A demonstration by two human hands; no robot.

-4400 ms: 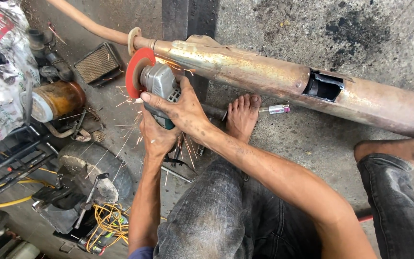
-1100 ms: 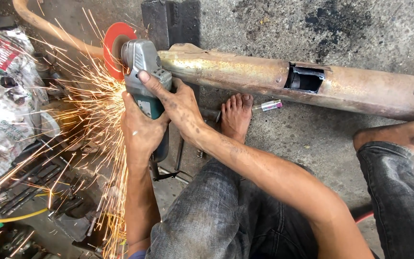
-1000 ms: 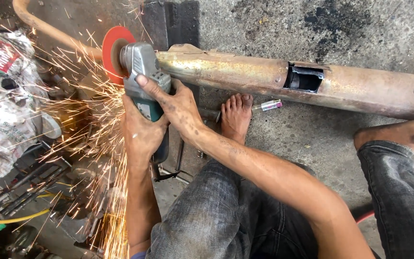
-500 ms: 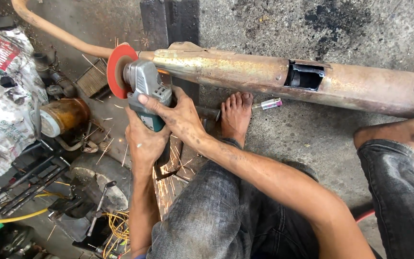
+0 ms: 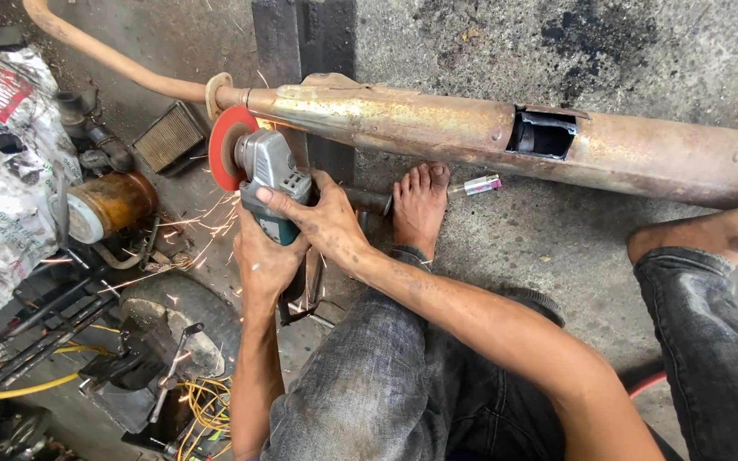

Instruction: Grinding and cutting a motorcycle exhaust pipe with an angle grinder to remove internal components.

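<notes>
Both of my hands grip a green and grey angle grinder (image 5: 268, 175) with a red disc (image 5: 228, 147). My left hand (image 5: 262, 265) wraps the body from below. My right hand (image 5: 318, 220) lies over the top, next to the head. The disc edge meets the left end of a long rusty exhaust pipe (image 5: 420, 128) lying across the concrete floor, close to its flange (image 5: 213, 92). A few sparks fly down and left. The pipe has a rectangular hole (image 5: 544, 134) cut in its side. My bare foot (image 5: 420, 205) rests against the pipe.
A screwdriver with a clear handle (image 5: 476, 184) lies by my foot. At the left are a crumpled printed sack (image 5: 2, 171), a rusty cylinder (image 5: 113, 205), a ribbed filter block (image 5: 168, 137), dark tools, a yellow hose (image 5: 10, 391) and tangled wires (image 5: 207, 405). My other leg (image 5: 711, 239) is at the right.
The heavy shower of sparks from a second ago has thinned to a few. The grinder and both hands have shifted slightly right along the pipe end.
</notes>
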